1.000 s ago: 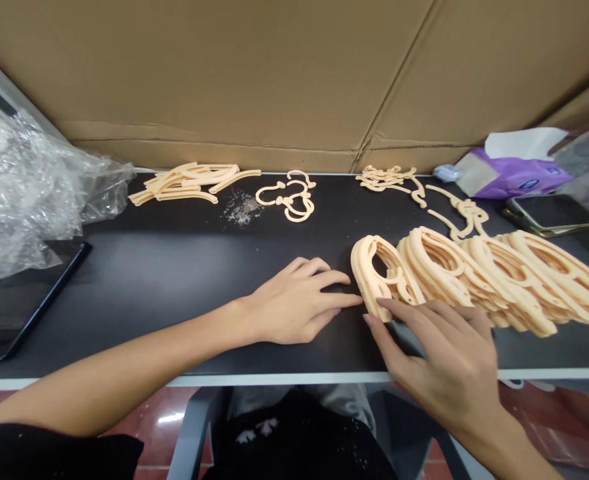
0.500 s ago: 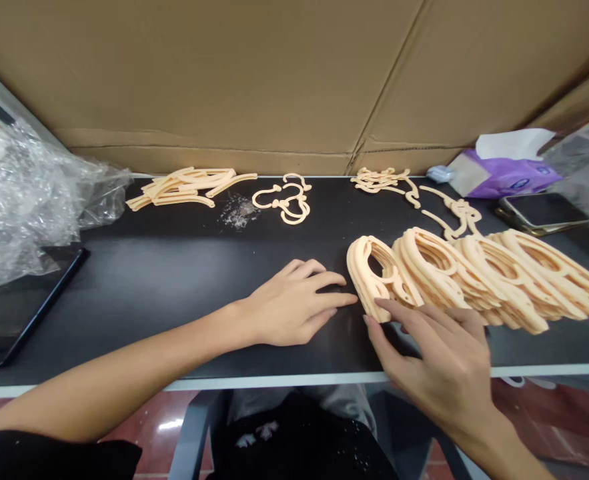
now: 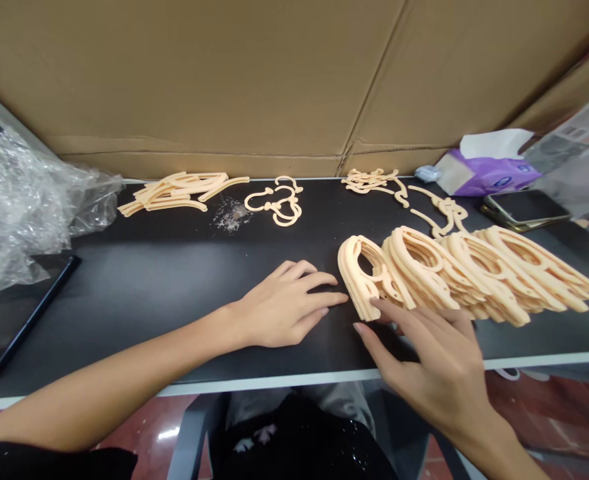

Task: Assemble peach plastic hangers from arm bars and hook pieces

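Cream plastic folding hangers stand folded in several stacks in a row on the right of the black table; the leftmost stack [image 3: 353,277] is nearest my hands. My left hand [image 3: 284,303] lies palm down left of that stack, fingers apart and holding nothing, its index fingertip at the stack's side. At the near end of the same stack, my right hand [image 3: 434,357] has its index fingertip against the hangers, while its thumb stands apart from them. The other fingers of the right hand reach under or behind the near ends, partly hidden.
Loose cream strips [image 3: 174,190], hook pieces [image 3: 284,203] and small hanger parts [image 3: 371,180] lie along the back by a cardboard wall [image 3: 214,80]. A purple tissue pack [image 3: 509,173] and phone [image 3: 529,208] sit back right. Bubble wrap [image 3: 29,207] and a dark tablet-like panel [image 3: 19,313] are left.
My right thumb has come away from the leftmost stack, widening the gap to the index finger. My left hand stays beside it. The whole view has shifted slightly.
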`<state>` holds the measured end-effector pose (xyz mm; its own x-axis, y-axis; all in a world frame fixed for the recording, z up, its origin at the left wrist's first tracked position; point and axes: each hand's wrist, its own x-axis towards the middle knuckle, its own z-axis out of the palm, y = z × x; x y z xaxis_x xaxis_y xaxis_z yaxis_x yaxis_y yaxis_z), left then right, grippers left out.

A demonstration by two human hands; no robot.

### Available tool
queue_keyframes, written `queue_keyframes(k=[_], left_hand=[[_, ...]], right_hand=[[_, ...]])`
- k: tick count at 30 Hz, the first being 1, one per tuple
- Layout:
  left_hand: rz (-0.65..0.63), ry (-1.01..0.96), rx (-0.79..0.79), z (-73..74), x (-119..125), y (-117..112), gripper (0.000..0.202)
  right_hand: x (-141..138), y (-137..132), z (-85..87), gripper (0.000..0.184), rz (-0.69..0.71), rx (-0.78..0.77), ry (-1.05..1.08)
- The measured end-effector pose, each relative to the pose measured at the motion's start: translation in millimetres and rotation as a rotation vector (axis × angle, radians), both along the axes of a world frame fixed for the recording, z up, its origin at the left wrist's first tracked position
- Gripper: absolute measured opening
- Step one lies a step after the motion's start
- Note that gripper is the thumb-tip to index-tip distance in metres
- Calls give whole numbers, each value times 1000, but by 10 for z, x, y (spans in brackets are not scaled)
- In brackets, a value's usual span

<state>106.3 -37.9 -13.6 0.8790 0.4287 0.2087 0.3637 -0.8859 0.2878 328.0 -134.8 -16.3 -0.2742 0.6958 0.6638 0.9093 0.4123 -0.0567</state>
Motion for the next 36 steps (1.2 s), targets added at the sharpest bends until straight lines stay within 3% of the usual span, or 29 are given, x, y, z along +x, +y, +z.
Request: queue_keyframes(k=[16,22,25,29,33,36], left_hand=[[-3,-22,-4,9,-20,-1,37],[34,-139,-23,8,-50,21,32],[156,-169,111,52,-188,212,28],[531,-80,321,193,-613,661,30],[902,185,354,276,-1096,1007,38],[966,257,316,221,-1246,1094,43]], right_hand=[[-88,130,-43,17,-54,81,-39],[-118,118,-83,17,-74,105,-11],[-114,105,-118,20,-94,123,10],[-101,90,-149,23,-96,140,38],[-102,92,-154,26,-94,142,35],[-108,97,-150,31,-105,149,38]])
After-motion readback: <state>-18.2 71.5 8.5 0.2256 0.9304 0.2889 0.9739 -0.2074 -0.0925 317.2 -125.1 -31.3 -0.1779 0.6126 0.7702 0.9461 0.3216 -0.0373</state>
